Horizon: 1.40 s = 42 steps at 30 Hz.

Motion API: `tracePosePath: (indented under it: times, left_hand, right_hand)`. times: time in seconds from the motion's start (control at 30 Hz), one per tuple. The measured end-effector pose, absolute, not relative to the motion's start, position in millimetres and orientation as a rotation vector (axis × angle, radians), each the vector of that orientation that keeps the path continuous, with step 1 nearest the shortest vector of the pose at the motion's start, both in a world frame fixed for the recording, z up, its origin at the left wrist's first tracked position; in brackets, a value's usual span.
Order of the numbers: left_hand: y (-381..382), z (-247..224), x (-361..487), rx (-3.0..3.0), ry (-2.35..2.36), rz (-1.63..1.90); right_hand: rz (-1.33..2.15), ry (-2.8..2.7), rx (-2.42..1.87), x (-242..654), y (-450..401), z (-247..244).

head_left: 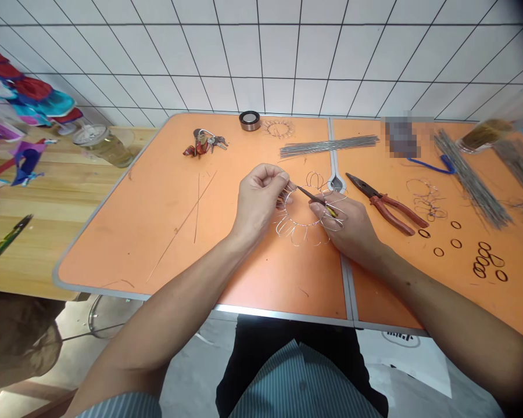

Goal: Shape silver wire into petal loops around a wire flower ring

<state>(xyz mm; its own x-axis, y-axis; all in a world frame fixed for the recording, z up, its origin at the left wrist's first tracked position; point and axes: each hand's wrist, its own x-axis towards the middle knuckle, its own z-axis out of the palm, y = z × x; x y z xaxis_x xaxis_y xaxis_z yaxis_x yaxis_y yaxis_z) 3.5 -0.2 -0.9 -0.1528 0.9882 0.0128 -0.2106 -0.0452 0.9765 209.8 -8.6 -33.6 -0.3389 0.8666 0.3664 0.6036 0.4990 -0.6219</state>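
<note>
Just above the orange table's middle, my left hand (260,200) pinches the upper left edge of a wire ring (305,224) with thin loops all around it. My right hand (346,223) is closed on a slim dark pointed tool (312,196), its tip aimed at the left fingertips. The right fingers also sit against the ring's right side. Whether the tip touches the wire is too small to tell. Pliers with red handles (386,204) lie right of my right hand. A bundle of straight wires (329,146) lies behind the hands.
On the orange table (113,232) are keys (207,143), a tape roll (250,121), another looped ring (278,128), small dark rings (456,244) and a second wire bundle (473,180). A jar (102,145) and a green cutter (9,236) rest on the wooden table at left.
</note>
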Motion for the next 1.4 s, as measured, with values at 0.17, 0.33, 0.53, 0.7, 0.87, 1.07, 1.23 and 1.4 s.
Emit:
tracePosePath:
  times: [0.17, 0.33, 0.53, 0.7, 0.87, 1.07, 1.23, 1.4]
  left_hand:
    - [-1, 0, 3, 1.013, 1.16, 1.433]
    - [-2, 0, 2, 1.021, 1.15, 1.439]
    - [-2, 0, 2, 1.032, 1.175, 1.448]
    - [-1, -3, 2, 1.044, 1.181, 1.432]
    - [0, -1, -1, 1.057, 1.173, 1.446]
    - [2, 5, -6, 1.039, 1.188, 1.482]
    - [-3, 2, 2, 1.088, 1.147, 1.321]
    - [-9, -2, 12, 1.222, 1.11, 1.175]
  right_hand:
    - [0.529, -2.069, -1.209, 211, -9, -32]
    - [0.502, -2.063, -1.195, 210, -11, -31]
    - [0.473, -2.068, -1.183, 209, -10, -32]
    - [0.447, -2.099, -1.186, 209, -9, -34]
    - [0.356, -2.127, -1.142, 211, -7, -38]
    - [0.367, -2.138, -1.326, 226, 7, -42]
    - [0.935, -1.759, -1.322, 238, 14, -15]
    - [1.355, -1.677, -1.137, 235, 10, 11]
